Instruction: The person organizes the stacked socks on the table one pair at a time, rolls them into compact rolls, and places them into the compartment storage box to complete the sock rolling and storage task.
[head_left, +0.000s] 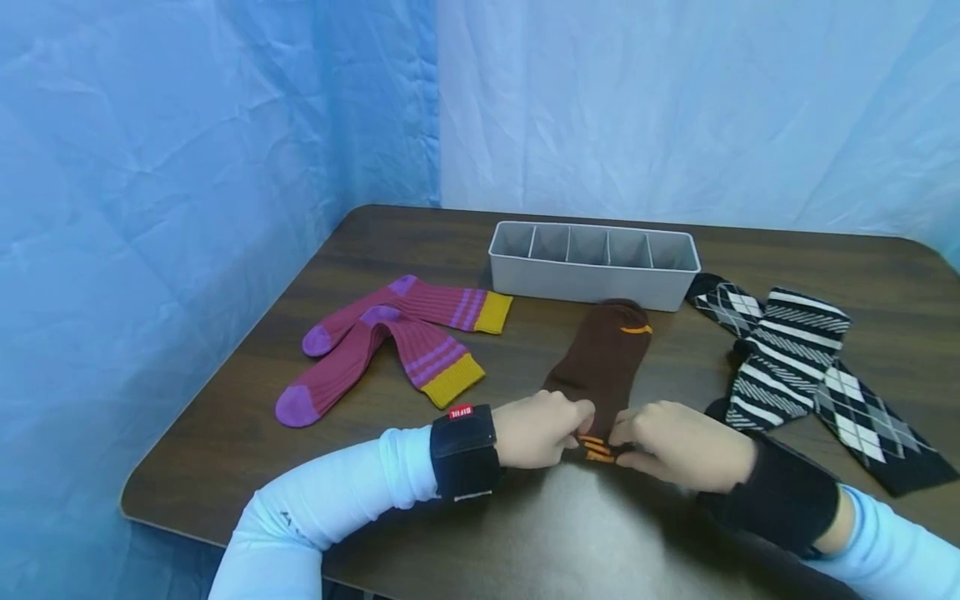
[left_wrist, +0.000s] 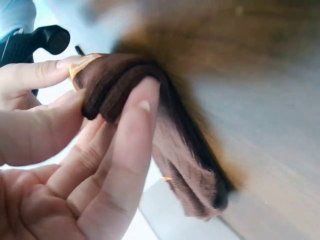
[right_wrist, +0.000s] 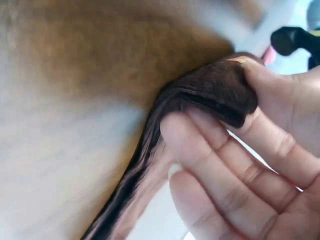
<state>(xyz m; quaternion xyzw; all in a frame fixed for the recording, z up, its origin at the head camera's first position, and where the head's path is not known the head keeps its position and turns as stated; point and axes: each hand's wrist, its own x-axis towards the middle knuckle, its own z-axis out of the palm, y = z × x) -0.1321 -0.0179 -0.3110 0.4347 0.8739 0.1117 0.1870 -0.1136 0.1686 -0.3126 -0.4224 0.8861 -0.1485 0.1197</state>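
Note:
A brown sock [head_left: 603, 350] with orange stripes lies lengthwise in front of the grey box. At its near, striped end my left hand [head_left: 542, 427] pinches the left edge and my right hand [head_left: 678, 444] the right edge. In the left wrist view, layered folds of the brown sock [left_wrist: 187, 170] lie between thumb and fingers of the left hand [left_wrist: 95, 145]. The right wrist view has the fabric [right_wrist: 210, 95] gripped by the thumb and fingers of the right hand [right_wrist: 240, 165]. Whether one sock or two are stacked there, I cannot tell.
Behind the sock stands a grey box [head_left: 581, 282] with several compartments. Pink-purple socks [head_left: 438, 337] with yellow cuffs lie to the left on the dark wooden table [head_left: 247, 467]. Black-and-white patterned socks [head_left: 795, 358] lie overlapped on the right, close to the right wrist.

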